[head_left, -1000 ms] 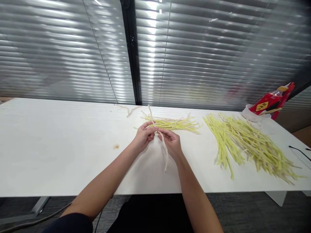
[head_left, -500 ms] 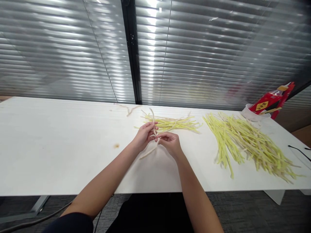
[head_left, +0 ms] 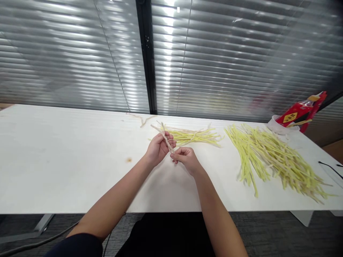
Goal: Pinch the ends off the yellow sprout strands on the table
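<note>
My left hand (head_left: 158,150) and my right hand (head_left: 187,159) meet over the middle of the white table (head_left: 66,160). Both pinch one pale, thin strand (head_left: 164,136) that sticks up and back to the left from between my fingers. Just behind my hands lies a small flat bunch of yellow-green strands (head_left: 191,136). A much larger heap of the same strands (head_left: 273,157) is spread out to the right.
A red packet (head_left: 300,112) rests in a white bowl (head_left: 276,125) at the far right, by the window blinds. A loose pale strand (head_left: 142,119) lies at the back edge. A black cable (head_left: 329,168) crosses the right end. A small brown stain (head_left: 129,160) marks the tabletop.
The strand's long end hung down toward me a second ago, then swung left. Now it is folded up between my hands and points back and left. My hands stayed close together.
</note>
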Motion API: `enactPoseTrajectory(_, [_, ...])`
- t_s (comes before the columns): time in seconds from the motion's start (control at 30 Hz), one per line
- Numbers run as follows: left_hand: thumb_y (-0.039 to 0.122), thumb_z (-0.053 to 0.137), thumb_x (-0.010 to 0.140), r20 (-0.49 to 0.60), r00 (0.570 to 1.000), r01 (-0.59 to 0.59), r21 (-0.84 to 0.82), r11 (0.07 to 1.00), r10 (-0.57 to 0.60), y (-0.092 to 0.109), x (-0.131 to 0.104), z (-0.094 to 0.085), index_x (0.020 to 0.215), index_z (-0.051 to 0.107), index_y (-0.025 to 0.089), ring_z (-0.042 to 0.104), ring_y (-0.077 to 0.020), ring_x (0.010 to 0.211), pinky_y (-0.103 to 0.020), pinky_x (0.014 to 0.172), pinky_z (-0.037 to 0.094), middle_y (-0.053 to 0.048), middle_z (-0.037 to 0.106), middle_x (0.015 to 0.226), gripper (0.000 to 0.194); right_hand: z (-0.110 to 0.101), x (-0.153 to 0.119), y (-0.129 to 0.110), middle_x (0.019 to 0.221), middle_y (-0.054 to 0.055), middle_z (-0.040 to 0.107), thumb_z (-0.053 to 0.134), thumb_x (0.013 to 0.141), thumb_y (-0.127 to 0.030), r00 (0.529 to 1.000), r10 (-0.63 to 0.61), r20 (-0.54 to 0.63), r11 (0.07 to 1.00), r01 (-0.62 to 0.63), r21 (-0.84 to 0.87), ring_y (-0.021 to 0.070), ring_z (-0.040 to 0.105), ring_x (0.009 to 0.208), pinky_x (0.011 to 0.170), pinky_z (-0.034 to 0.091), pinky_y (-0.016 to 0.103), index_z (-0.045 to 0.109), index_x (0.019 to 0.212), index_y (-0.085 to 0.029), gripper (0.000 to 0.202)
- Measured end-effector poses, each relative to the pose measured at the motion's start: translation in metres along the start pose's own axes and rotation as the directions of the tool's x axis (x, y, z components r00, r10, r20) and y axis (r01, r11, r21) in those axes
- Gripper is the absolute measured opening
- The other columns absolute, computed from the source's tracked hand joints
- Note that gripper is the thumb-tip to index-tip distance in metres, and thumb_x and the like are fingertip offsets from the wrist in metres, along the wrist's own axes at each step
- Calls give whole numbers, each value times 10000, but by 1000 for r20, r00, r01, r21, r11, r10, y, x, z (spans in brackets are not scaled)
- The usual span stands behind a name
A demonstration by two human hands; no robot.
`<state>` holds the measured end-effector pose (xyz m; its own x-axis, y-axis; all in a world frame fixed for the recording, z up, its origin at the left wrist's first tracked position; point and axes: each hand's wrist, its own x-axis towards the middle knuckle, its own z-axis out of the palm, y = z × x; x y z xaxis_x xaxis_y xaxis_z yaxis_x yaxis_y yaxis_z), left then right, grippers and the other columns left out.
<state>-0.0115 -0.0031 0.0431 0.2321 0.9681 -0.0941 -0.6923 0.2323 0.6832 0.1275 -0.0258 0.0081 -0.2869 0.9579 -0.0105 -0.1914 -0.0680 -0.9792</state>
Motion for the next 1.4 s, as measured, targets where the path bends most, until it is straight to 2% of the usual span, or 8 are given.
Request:
enactPoseTrajectory(0.2, [262, 544, 817, -25, 1000, -1, -63, 998, -1, -2, -3, 2, 808, 517, 180, 622, -138, 654, -291, 654, 513, -2, 594, 721, 87, 2, 3, 3, 475, -35, 534, 765, 607, -301, 999, 7, -52, 998, -4, 58, 106, 525, 509, 525, 427, 240, 569, 513, -169, 254])
enactPoseTrajectory(0.37, [204, 557, 806, 59, 997, -39, -100, 994, 45, -4, -2, 3, 789, 477, 194, 381, -53, 421, -197, 485, 394, 77, 358, 531, 82, 3, 2, 3, 488, -44, 528, 750, 638, -314, 1000, -2, -20, 999, 3, 35, 101, 520, 524, 573, 439, 249, 536, 537, -172, 276])
enactPoseTrajectory(0.5, [316, 566, 829, 20, 998, -64, -86, 994, 66, -3, 1, 2, 800, 459, 190, 292, -42, 408, -168, 413, 278, 80, 311, 542, 168, 4, 1, 4, 641, -9, 614, 750, 635, -368, 1000, 4, -22, 998, -5, -63, 105, 543, 554, 555, 442, 244, 621, 746, -167, 263])
enactPoseTrajectory(0.63, [475, 592, 793, -38, 992, -116, 137, 984, 122, -8, 3, 1, 787, 431, 192, 243, -34, 398, -156, 388, 215, 90, 292, 545, 325, 4, 3, 4, 904, 37, 649, 747, 632, -394, 980, -88, -181, 991, 68, -115, 99, 563, 604, 552, 450, 231, 625, 943, -185, 394])
enactPoseTrajectory(0.8, [489, 557, 808, 31, 988, -143, 520, 842, 149, -21, 0, -2, 751, 422, 190, 253, -33, 380, -161, 379, 192, 95, 308, 514, 333, 1, 7, 3, 764, 7, 617, 662, 727, -414, 900, -291, -326, 953, 242, -182, 76, 473, 523, 533, 429, 237, 662, 949, -186, 318])
enactPoseTrajectory(1.0, [491, 429, 872, 205, 978, -124, 737, 665, -46, -28, -8, -3, 760, 479, 172, 336, -58, 431, -200, 411, 254, 57, 389, 561, 342, -1, 6, 1, 728, 21, 599, 646, 751, -388, 819, -427, -383, 904, 382, -190, 107, 501, 592, 577, 441, 263, 681, 768, -179, 213])
enactPoseTrajectory(1.2, [481, 358, 904, 299, 944, -154, 774, 615, -140, -25, -12, 1, 809, 491, 174, 335, -71, 437, -214, 440, 269, 60, 379, 530, 348, -3, 7, 0, 610, -40, 563, 741, 672, -339, 878, -206, -433, 949, 287, 131, 68, 439, 487, 515, 388, 240, 636, 861, -189, 263])
enactPoseTrajectory(1.4, [469, 365, 910, 363, 921, -190, 738, 648, -144, -26, -14, 3, 737, 440, 175, 290, -67, 426, -221, 437, 239, 68, 337, 488, 349, -7, 6, -5, 517, -75, 453, 758, 657, -318, 964, -24, -265, 922, 124, 367, 43, 368, 479, 530, 370, 211, 696, 848, -179, 244])
